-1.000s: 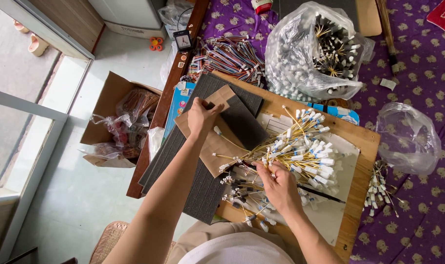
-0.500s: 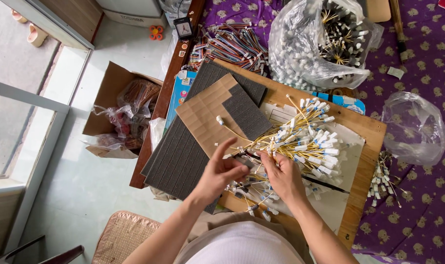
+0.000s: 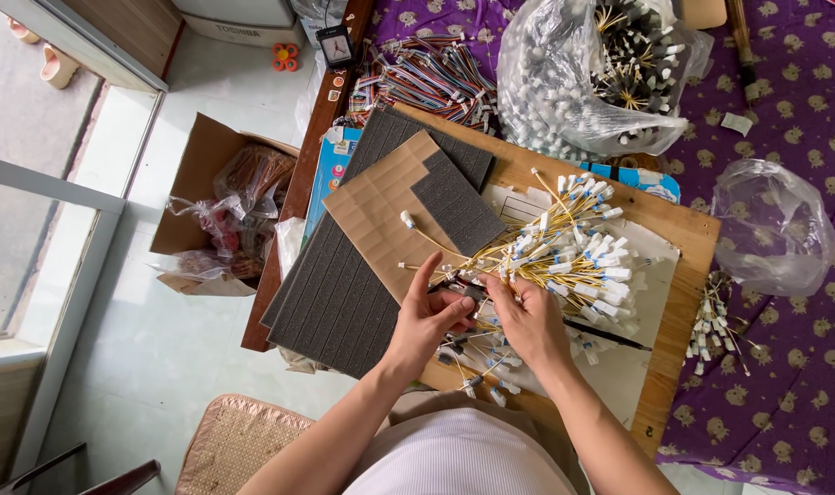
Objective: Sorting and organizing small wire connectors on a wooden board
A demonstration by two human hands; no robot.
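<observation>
A pile of thin yellow wires with white end connectors (image 3: 573,252) lies on a wooden board (image 3: 688,275) over my lap. My left hand (image 3: 428,321) and my right hand (image 3: 526,319) meet at the near edge of the pile, both pinching a few of the wires. To the left lie a tan cardboard sheet (image 3: 381,215), a small dark foam piece (image 3: 456,206) and a large dark grey foam sheet (image 3: 335,307). One loose wire with a white end (image 3: 408,220) rests on the cardboard.
A clear bag of white-tipped wires (image 3: 601,82) stands at the board's far edge, and an emptier clear bag (image 3: 770,225) lies right on the purple cloth (image 3: 793,367). Coloured ribbon cables (image 3: 427,78) lie behind. An open cardboard box (image 3: 220,206) sits on the floor, left.
My left hand has come back from the cardboard at the far left to the wire pile, joining the right hand. The view has shifted slightly.
</observation>
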